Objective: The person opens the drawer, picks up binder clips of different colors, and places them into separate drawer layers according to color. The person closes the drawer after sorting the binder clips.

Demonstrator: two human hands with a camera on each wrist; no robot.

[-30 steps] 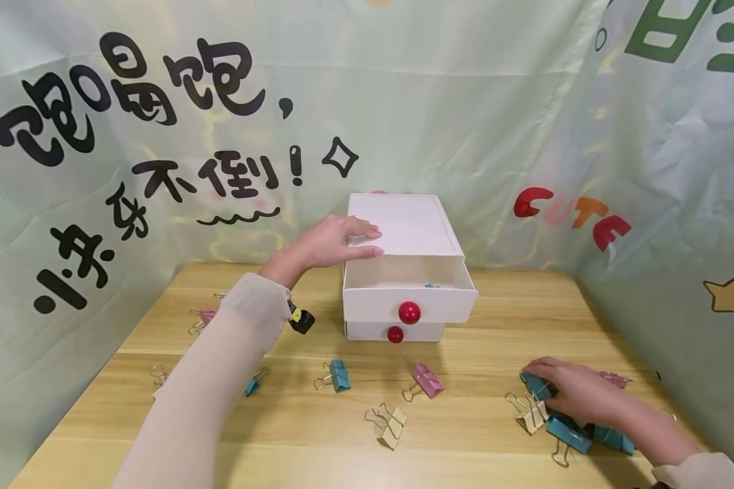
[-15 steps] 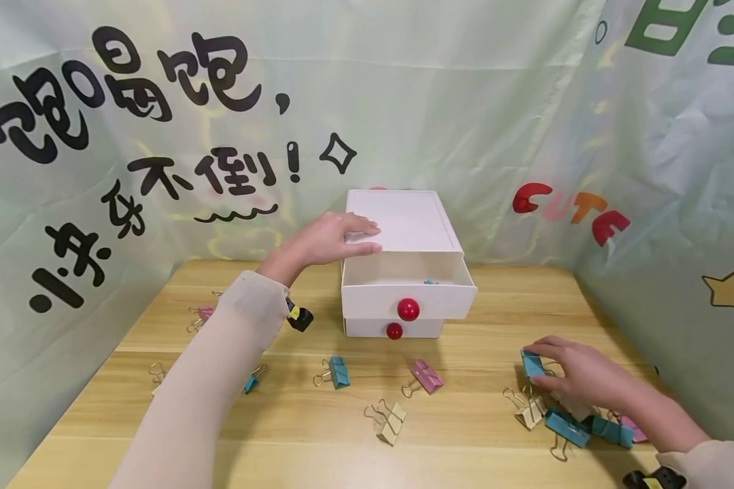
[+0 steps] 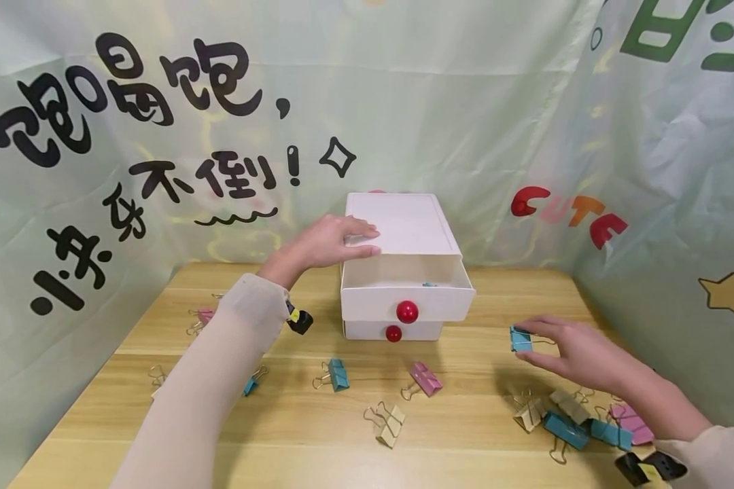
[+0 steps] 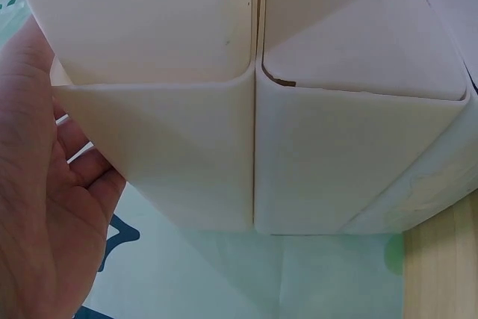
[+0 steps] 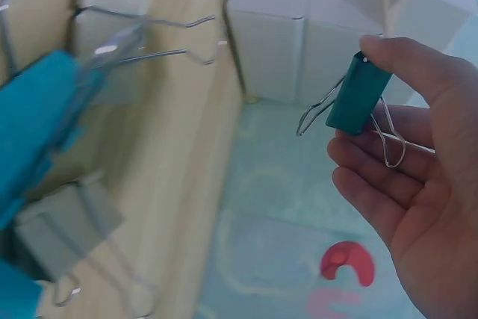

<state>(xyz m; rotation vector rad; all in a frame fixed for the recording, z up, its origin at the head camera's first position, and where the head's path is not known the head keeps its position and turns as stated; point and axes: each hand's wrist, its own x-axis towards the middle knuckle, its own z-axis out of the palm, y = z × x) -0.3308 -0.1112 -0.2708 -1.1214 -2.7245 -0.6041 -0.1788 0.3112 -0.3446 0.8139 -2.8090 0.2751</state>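
Observation:
My right hand (image 3: 593, 353) pinches a blue binder clip (image 3: 520, 339) between thumb and fingers, raised above the table. In the right wrist view the same clip (image 5: 360, 96) shows its wire handles spread to both sides. My left hand (image 3: 333, 241) rests on the top left edge of a white two-drawer box (image 3: 406, 221), fingers fairly straight. In the left wrist view that hand (image 4: 52, 192) lies along the box's side. The upper drawer (image 3: 373, 304), with a red knob, is pulled out, and a bit of blue shows inside. The lower drawer (image 3: 367, 331) is closed.
Below my right hand lies a pile of blue, cream and pink binder clips (image 3: 565, 430). Before the box are a blue clip (image 3: 338, 375), a pink clip (image 3: 426, 379) and a cream clip (image 3: 391, 426). More clips lie left, partly behind my left arm. Printed cloth surrounds the table.
My right hand has lifted the blue binder clip up off the pile, away from the other clips. My left hand has stayed on the box.

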